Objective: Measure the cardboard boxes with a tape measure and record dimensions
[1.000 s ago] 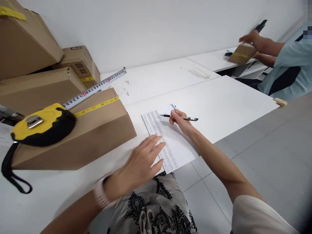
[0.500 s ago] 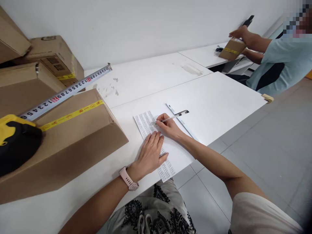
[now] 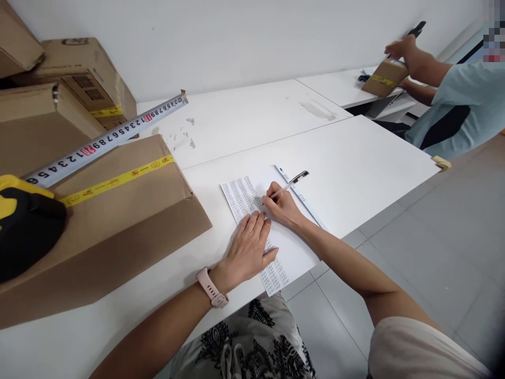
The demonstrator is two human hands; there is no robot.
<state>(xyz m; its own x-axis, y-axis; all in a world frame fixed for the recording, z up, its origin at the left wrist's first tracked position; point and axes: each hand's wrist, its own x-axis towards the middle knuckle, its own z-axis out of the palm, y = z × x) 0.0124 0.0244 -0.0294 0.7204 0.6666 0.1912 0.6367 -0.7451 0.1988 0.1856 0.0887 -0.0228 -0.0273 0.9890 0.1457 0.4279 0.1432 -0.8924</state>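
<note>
A sheet of paper (image 3: 296, 247) with columns of small handwriting lies on the white table (image 3: 347, 152). My left hand (image 3: 248, 247) rests flat on it, fingers stretched out, covering part of the columns. In my right hand (image 3: 283, 206) is a pen (image 3: 294, 180) with a clear barrel and black cap, its tip down at the paper beside the written columns. A pale blue-edged sheet or pad (image 3: 302, 197) shows under the paper's right side. Left of my hands stands a taped cardboard box (image 3: 130, 205), with an extended tape measure (image 3: 31, 223) lying over it.
More cardboard boxes (image 3: 84, 79) are stacked at the back left against the wall. At the far right a person in a light blue top (image 3: 473, 105) holds a small taped box (image 3: 384, 78) and a dark object. Tiled floor (image 3: 414, 263) lies beyond the table's right edge.
The pen has tipped more upright, and my right hand has shifted slightly along the paper. My left hand stays flat. The whole view has shifted a little.
</note>
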